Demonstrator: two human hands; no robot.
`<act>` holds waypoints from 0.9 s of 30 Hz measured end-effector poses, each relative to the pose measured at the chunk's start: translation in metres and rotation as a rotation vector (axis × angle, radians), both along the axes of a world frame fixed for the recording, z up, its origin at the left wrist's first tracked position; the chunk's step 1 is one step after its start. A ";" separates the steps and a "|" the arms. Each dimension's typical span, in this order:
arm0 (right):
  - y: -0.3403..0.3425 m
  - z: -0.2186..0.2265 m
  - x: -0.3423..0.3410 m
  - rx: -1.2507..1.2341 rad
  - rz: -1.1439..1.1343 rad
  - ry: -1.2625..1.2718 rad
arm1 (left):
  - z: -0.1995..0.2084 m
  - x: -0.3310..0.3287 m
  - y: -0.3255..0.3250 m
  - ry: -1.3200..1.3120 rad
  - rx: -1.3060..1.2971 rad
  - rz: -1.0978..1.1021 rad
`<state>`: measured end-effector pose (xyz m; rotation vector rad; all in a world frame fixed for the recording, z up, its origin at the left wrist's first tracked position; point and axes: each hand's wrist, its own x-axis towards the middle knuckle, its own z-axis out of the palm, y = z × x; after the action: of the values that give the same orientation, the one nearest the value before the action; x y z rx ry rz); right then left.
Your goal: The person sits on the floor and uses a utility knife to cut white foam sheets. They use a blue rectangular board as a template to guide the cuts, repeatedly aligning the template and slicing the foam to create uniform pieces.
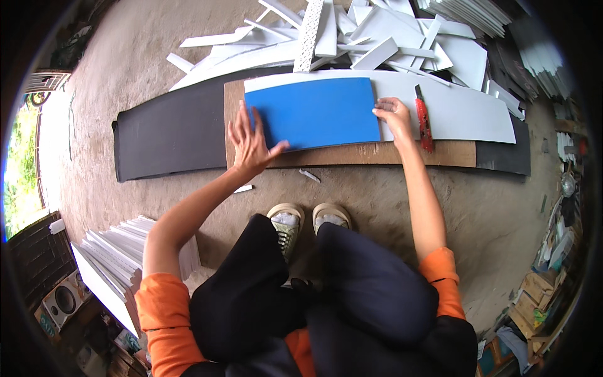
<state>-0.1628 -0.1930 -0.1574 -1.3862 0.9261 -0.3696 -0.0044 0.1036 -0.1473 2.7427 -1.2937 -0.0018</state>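
Head view, looking down at a floor. Blue sheet (pixel 313 113) lying flat on a brown board (pixel 352 154), on top of a long white panel (pixel 458 110) and a black mat (pixel 169 132). Left hand (pixel 250 141) open, fingers spread, flat on the blue sheet's left edge. Right hand (pixel 394 116) fingers bent, pinching the sheet's right edge. Red cutter knife (pixel 424 119) just beside the right hand, on the white panel. White scrap pieces (pixel 326 38) piled behind. Two shoes (pixel 308 220) near the board.

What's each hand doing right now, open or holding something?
Left hand: open, fingers spread, pressing flat on the blue sheet.
Right hand: fingers curled at the sheet's right edge; grip cannot be told.
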 end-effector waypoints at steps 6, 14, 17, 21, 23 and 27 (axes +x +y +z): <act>0.002 -0.003 0.001 -0.047 0.010 0.007 | 0.016 -0.023 -0.074 0.110 0.076 -0.461; -0.002 -0.013 -0.001 -0.085 0.025 -0.053 | -0.008 -0.043 -0.185 0.034 -0.299 -0.240; 0.006 -0.010 0.001 -0.104 0.011 0.000 | -0.010 -0.038 -0.206 0.040 -0.418 -0.072; 0.004 -0.009 -0.002 -0.082 -0.007 -0.013 | -0.011 -0.036 -0.208 0.059 -0.456 -0.112; 0.006 -0.008 -0.001 -0.075 -0.016 -0.022 | -0.010 -0.034 -0.205 0.053 -0.467 -0.130; 0.024 -0.005 -0.002 -0.091 0.015 -0.002 | -0.011 -0.037 -0.188 0.072 -0.439 -0.103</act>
<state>-0.1652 -0.1687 -0.1626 -1.4749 0.9064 -0.4065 -0.0413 -0.0849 -0.1579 2.2861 -1.2415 0.1542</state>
